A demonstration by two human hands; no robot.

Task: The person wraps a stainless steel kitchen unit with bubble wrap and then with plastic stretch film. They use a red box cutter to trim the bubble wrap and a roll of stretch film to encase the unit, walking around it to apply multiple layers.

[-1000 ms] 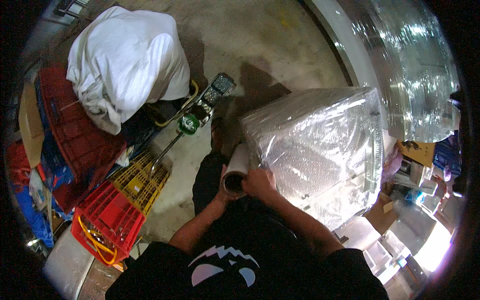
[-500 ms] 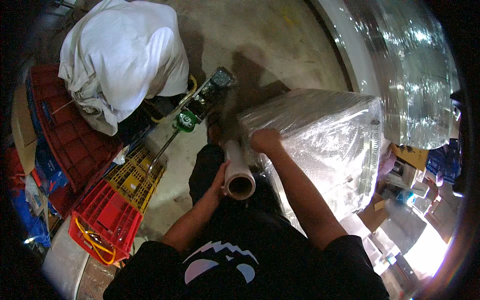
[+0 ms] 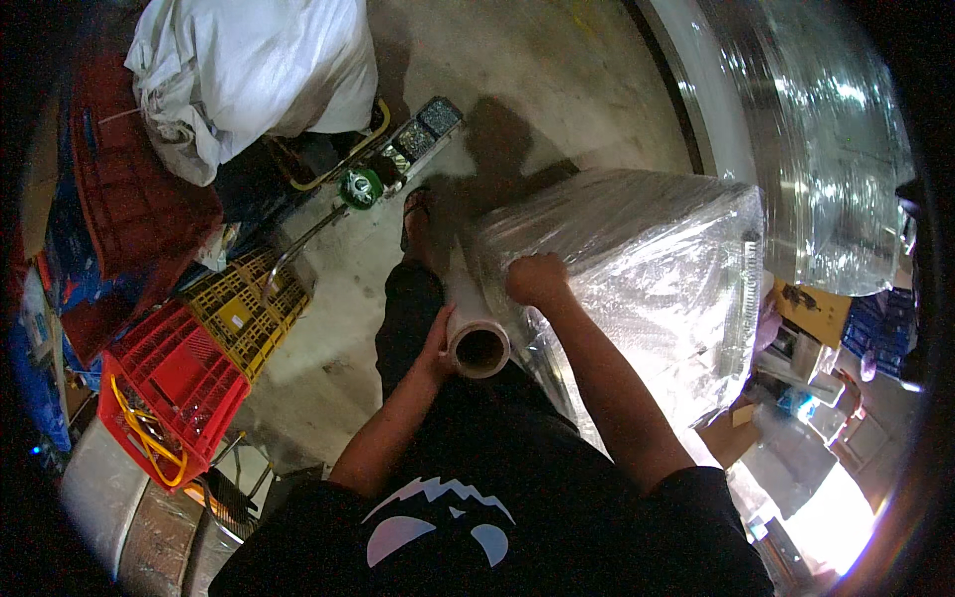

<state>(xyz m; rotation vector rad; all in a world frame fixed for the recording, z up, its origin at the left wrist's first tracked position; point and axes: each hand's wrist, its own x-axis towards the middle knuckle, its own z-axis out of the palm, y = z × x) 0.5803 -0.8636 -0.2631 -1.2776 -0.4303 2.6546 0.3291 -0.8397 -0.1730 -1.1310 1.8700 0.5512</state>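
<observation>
A thick roll of clear stretch film (image 3: 475,320) stands tilted in front of me, its hollow core facing up at me. My left hand (image 3: 437,341) is closed around the left side of this roll near its upper end. To the right stands a large block-shaped load (image 3: 637,259) wrapped in shiny clear film. My right hand (image 3: 538,280) is a closed fist at the near left part of the load's top. Whatever the fist holds, if anything, is hidden by the fingers.
At left are a white cloth-covered bundle (image 3: 254,75), a metal-handled tool with a green part (image 3: 360,187), a yellow crate (image 3: 249,308) and a red crate (image 3: 179,383) with a yellow cord. Another film-wrapped stack (image 3: 826,149) rises at far right, above boxes (image 3: 811,313).
My view has shifted, so the white bundle and the crates sit further up and left. The roll's near end is slightly higher in view. Both hands keep their closed grip.
</observation>
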